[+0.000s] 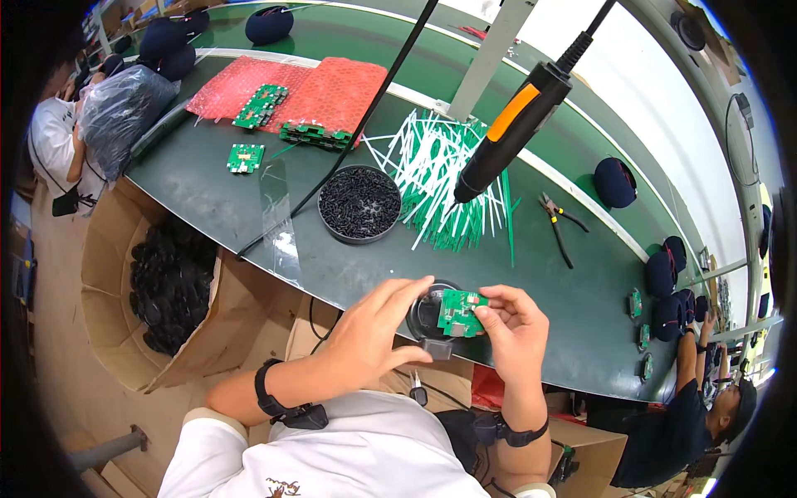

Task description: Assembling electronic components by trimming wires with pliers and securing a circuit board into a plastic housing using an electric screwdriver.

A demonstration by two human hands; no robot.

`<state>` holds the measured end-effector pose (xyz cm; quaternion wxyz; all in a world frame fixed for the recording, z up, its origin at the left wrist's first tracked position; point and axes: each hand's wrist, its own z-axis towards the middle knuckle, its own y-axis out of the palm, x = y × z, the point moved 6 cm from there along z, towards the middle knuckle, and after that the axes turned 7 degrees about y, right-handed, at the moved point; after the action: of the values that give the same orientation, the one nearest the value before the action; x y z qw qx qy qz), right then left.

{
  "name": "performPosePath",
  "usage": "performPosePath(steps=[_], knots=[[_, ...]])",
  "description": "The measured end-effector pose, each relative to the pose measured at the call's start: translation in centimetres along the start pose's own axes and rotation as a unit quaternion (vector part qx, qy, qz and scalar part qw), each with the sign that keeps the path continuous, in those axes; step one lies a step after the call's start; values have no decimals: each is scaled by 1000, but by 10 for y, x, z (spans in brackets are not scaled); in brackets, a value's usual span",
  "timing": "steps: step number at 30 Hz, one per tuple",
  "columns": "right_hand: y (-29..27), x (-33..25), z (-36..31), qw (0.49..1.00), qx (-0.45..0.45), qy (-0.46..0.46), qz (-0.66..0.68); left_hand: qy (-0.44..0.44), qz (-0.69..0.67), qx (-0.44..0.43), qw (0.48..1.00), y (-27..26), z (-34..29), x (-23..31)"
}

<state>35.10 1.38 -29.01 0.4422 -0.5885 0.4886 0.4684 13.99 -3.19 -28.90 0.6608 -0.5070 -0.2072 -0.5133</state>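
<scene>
My right hand (516, 325) pinches a small green circuit board (458, 314) between thumb and fingers. Just behind the board is a round black plastic housing (424, 312) with a dark block on its near edge. My left hand (374, 325) grips this housing by its side, fingertips on the far rim and thumb by the block. The board covers part of the housing. Farther off, a round tray (359, 236) full of small black pieces stands on the table. Above the table hangs a black and orange electric screwdriver (515, 129).
White and green strips (452, 187) lie heaped beyond the tray, with pliers (562, 224) to their right. Stacked boards (314, 135) and red bubble wrap (336, 91) are at the far left. A cardboard box (112, 319) of black parts stands left. People work at both sides.
</scene>
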Motion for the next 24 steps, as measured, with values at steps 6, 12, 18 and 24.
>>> performPosePath(steps=[6,12,18,24], knots=[[7,20,4,997,-8,31,-70,76,85,-51,992,9,-6,5],[9,2,-8,966,13,-31,-254,114,131,-28,984,13,-5,6],[14,-18,-18,915,-18,-204,-349,90,88,-5,992,4,0,3],[17,-10,-17,939,11,-250,-235,91,59,7,994,0,15,5]])
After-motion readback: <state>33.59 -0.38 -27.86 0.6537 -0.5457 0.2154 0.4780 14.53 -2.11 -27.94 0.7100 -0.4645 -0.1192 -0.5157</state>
